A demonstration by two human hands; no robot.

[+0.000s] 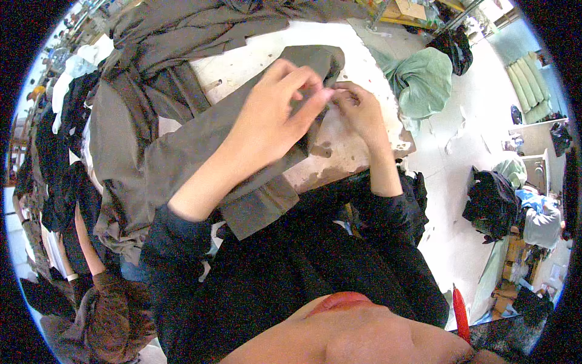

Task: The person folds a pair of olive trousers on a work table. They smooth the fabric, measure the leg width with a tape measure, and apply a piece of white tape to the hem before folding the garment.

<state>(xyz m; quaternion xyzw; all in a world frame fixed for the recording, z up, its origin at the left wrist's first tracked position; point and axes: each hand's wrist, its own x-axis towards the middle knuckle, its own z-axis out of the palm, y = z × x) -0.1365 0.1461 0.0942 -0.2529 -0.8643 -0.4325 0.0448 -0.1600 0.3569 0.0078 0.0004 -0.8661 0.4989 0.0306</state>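
A long piece of grey-brown cloth (200, 130) lies across a worn white table (233, 65), its folded end reaching under my hands. My left hand (276, 109) is above that cloth, fingers bent and thumb stretched toward the right. Close against its thumb tip is my right hand (362, 115), with its fingers curled into a pinch over the cloth's right edge. Both hands look closed at the fingertips, slightly blurred. Whatever sits between them is too small or hidden to make out. A squared-off cloth flap (257, 209) hangs over the table's near edge below my left forearm.
More grey-brown cloth (182, 27) is heaped along the far and left sides. A pale green cloth bundle (421, 82) lies past the table's right edge. At the left, another person's arm (88, 239) reaches among dark garments. A black bag-like bundle (491, 203) stands at right.
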